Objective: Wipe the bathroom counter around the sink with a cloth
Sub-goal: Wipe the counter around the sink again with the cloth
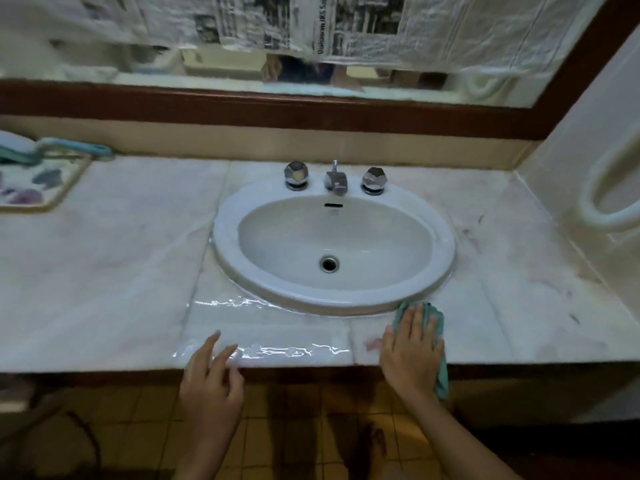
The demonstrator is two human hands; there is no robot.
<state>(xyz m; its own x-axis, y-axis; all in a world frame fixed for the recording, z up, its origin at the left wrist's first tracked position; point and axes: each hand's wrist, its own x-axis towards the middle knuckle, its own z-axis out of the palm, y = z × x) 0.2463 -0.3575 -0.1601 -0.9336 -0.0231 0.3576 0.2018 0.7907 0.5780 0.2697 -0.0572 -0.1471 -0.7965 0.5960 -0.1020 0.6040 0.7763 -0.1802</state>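
1. The right hand (412,351) lies flat with straight fingers on a crumpled teal cloth (435,318) and presses it onto the pale marble counter (104,271). It grips nothing.
2. The cloth sits at the front right of the white oval ceramic sink (447,247), its far edge touching the sink's rim. A fold of it hangs over the counter's front edge beside the wrist.
3. The left hand (211,379) is empty, fingers loosely spread, fingertips at the counter's front edge to the front left of the sink.
4. Glossy wet streaks (263,351) lie on the counter between the two hands and along the sink's front left rim.
5. A chrome faucet (336,181) stands at the back of the sink between two faceted chrome knobs (296,174).
6. A floral tray (38,188) rests on the counter's far left.
7. A wood-framed mirror (242,98) runs above the counter, its upper part covered with newspaper (346,26).
8. A white curved rail (599,202) is fixed to the right wall.
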